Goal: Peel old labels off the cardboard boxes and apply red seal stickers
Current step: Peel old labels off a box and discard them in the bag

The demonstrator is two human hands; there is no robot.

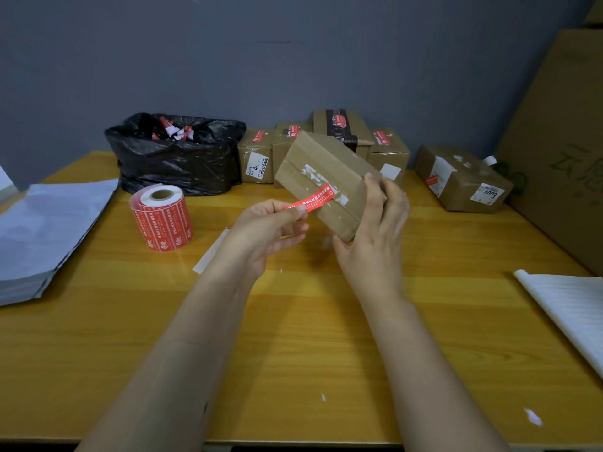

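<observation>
A brown cardboard box [323, 171] is held tilted above the wooden table [293, 337]. White scraps of torn label remain on its top face. My right hand [375, 230] grips the box at its near right corner, thumb on top. A red seal sticker [318, 198] with white print lies partly on the box's top and sticks out past its left edge. My left hand [270, 230] pinches the sticker's free end between thumb and forefinger. A roll of red seal stickers [162, 218] stands upright to the left.
A black rubbish bag [176, 158] holding peeled scraps sits at the back. Several sealed boxes [346, 132] line the wall, one more box [463, 179] at right. Grey mailer bags [42, 230] lie left, white paper [571, 308] right, a backing strip [208, 252] under my left wrist.
</observation>
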